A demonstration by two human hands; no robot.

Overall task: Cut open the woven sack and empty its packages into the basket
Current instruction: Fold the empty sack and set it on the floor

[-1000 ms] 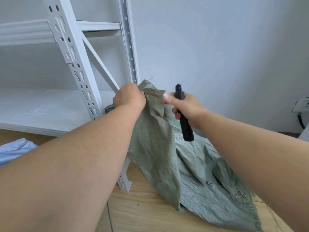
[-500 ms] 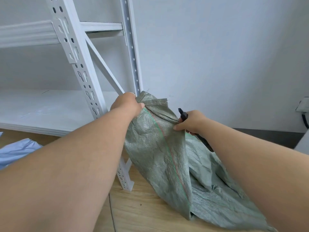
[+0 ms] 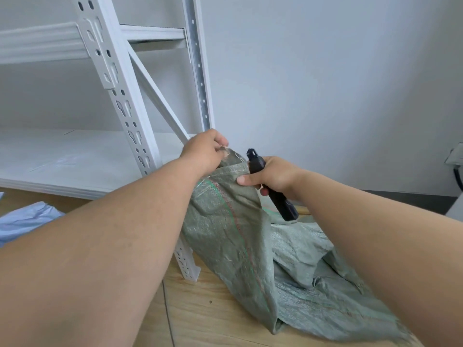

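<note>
Wood floor by a white rack [image 3: 117,78]: sack [image 3: 233,229] top edge is pinched in left hand [image 3: 204,152] fingers, while knife [image 3: 271,187] handle and a fold are clamped by right hand [image 3: 270,175]. Sack's been lowered since a second ago, looks limp, probably emptied already. No basket seen.

Woven sack [image 3: 225,229]: dull grey-green weave with one thin stripe pair, red beside green, running lengthwise. Cutter [image 3: 271,189]: solid black. Shelving rack [image 3: 120,78]: white uprights with punched slot pattern. Wall [image 3: 325,71]: plain pale grey. Floor [image 3: 200,309]: light wood grain. Bag [image 3: 25,221]: pale blue
</note>
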